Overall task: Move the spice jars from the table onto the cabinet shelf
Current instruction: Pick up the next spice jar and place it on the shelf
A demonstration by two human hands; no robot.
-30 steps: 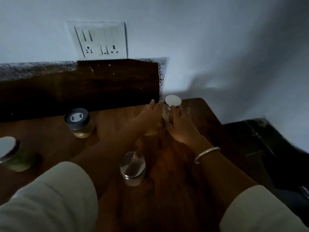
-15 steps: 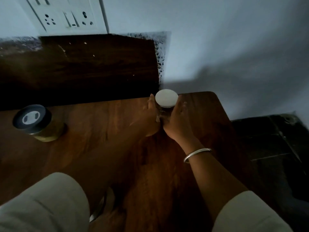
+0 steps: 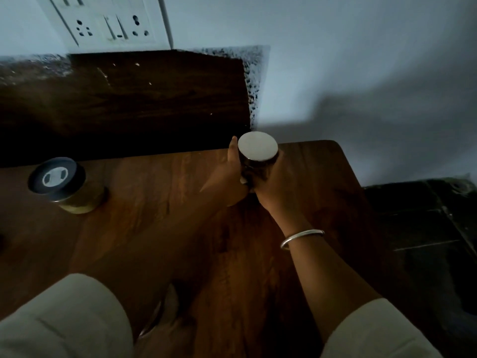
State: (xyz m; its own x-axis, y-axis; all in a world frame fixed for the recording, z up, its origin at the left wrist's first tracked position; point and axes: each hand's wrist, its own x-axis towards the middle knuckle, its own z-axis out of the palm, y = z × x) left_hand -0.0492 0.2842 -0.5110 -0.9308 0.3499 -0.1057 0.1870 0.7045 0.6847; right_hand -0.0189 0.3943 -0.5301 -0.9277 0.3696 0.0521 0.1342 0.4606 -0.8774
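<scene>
Wood, reddish-brown and streaked, makes up the bench [image 3: 154, 228] that fills the head view, which is dim throughout. Near its far right corner stands the pale-lidded jar [image 3: 257, 147], upright, with both hands wrapped round its dark glass body below the lid. The left hand [image 3: 228, 177] cups the left side with one fingertip raised beside the lid's rim. The right hand [image 3: 275, 186] curls round the near and right side, and a metal bangle [image 3: 300, 237] sits on that wrist. Neither hand has anything else in it. Two hands on one small jar looks like a cautious hold, probably because smooth glass is easy to drop in poor light. Gripping the body and not the lid also keeps the lid from working loose. Whether the jar's base touches the bench or is just clear of it cannot be told, as the hands hide it.

A dark-lidded jar [image 3: 62, 182] with yellowish contents waits well apart at the left, untouched, so the task is far from done. Low between the sleeves a faint glint may be another jar, but it is too blurred to say. A dark wooden panel [image 3: 154, 99] rises behind the bench, with a socket plate [image 3: 108, 21] on the wall above. No cabinet shelf is in view, so the jar must be carried out of this scene.
</scene>
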